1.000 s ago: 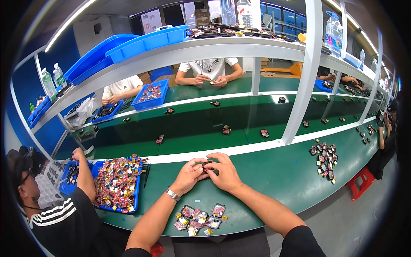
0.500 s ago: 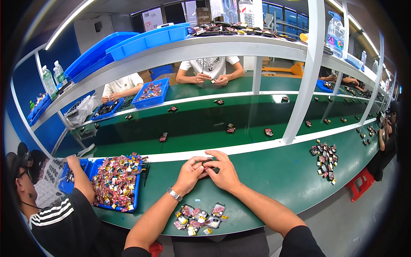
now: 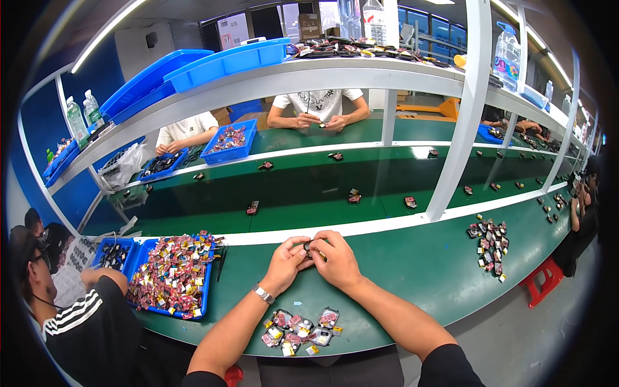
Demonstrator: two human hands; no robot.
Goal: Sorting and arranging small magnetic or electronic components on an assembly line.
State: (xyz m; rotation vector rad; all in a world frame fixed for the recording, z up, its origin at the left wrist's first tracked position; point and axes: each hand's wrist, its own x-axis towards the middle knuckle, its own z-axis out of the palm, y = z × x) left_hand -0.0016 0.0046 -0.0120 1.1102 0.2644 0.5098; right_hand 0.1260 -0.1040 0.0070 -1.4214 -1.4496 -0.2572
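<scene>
Parts (image 3: 354,196) have slid right along the belt (image 3: 303,218).
My left hand (image 3: 285,263) and right hand (image 3: 338,263) grip a dark part (image 3: 308,248) in their fingers; slack pinching could drop it.

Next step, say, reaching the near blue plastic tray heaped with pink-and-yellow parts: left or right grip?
Left, likely: the blue plastic tray lies leftward, nearer the left grip; the right grip is farther. Both hold one small dark piece.

Two blue bins (image 3: 207,284) toward the near counter's (image 3: 387,271) left end; one device heap (image 3: 296,326) at its front edge, another farther right; one metal wristband (image 3: 263,294).
</scene>
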